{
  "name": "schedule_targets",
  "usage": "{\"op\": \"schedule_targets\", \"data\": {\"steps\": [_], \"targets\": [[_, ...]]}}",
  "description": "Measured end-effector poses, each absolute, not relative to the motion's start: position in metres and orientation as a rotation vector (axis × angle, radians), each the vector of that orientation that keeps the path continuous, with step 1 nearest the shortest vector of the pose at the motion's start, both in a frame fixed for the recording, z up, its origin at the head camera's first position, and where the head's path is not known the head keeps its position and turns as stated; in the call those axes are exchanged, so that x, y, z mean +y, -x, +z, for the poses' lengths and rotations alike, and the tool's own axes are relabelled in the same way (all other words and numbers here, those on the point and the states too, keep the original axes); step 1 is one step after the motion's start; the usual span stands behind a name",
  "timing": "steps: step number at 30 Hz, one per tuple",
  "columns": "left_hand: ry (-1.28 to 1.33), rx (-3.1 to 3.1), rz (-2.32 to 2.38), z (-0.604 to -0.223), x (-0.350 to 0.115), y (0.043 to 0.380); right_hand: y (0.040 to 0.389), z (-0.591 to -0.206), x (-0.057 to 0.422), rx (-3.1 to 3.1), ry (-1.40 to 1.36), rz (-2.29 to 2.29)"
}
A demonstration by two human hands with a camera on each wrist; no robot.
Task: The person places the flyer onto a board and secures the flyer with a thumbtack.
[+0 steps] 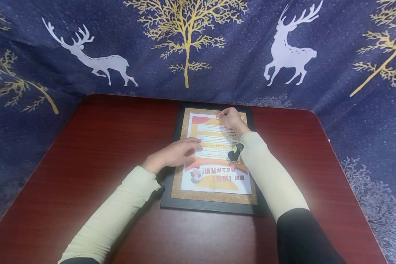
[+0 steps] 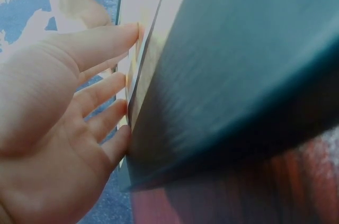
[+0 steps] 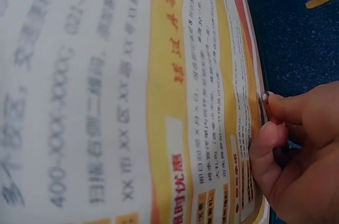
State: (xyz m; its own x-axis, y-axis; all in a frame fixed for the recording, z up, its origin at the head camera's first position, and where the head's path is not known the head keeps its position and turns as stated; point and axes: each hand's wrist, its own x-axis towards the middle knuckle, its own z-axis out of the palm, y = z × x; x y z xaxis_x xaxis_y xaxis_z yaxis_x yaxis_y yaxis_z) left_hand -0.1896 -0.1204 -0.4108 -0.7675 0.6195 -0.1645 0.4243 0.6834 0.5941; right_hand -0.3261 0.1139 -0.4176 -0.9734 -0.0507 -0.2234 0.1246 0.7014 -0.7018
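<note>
A printed poster [image 1: 217, 179] lies upside down to me on a cork board [image 1: 214, 198] with a black frame [image 1: 204, 207]. My left hand [image 1: 176, 152] reaches over the frame's left side, and its spread fingertips rest at the poster's left edge. In the left wrist view the thumb and fingers [image 2: 108, 89] are lightly bent along that edge. My right hand [image 1: 231, 119] is at the poster's far edge with curled fingers. In the right wrist view, a small round-headed silvery pin [image 3: 265, 96] sits at its fingertip, pinched near the poster's edge.
The board lies on a dark red wooden table [image 1: 118, 128], towards its far side. Behind the table hangs a dark blue cloth [image 1: 217, 88] with white deer and golden trees. A small black device [image 1: 235, 152] is strapped to the right wrist, over a pale sleeve [image 1: 270, 172].
</note>
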Motion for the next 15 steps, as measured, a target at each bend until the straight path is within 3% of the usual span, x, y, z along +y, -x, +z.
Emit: {"op": "schedule_targets", "data": {"steps": [15], "targets": [[-0.872, 2.558, 0.775, -0.4147, -0.1208, 0.1909, 0.3317, -0.4117, 0.1101, 2.660, -0.154, -1.051]]}}
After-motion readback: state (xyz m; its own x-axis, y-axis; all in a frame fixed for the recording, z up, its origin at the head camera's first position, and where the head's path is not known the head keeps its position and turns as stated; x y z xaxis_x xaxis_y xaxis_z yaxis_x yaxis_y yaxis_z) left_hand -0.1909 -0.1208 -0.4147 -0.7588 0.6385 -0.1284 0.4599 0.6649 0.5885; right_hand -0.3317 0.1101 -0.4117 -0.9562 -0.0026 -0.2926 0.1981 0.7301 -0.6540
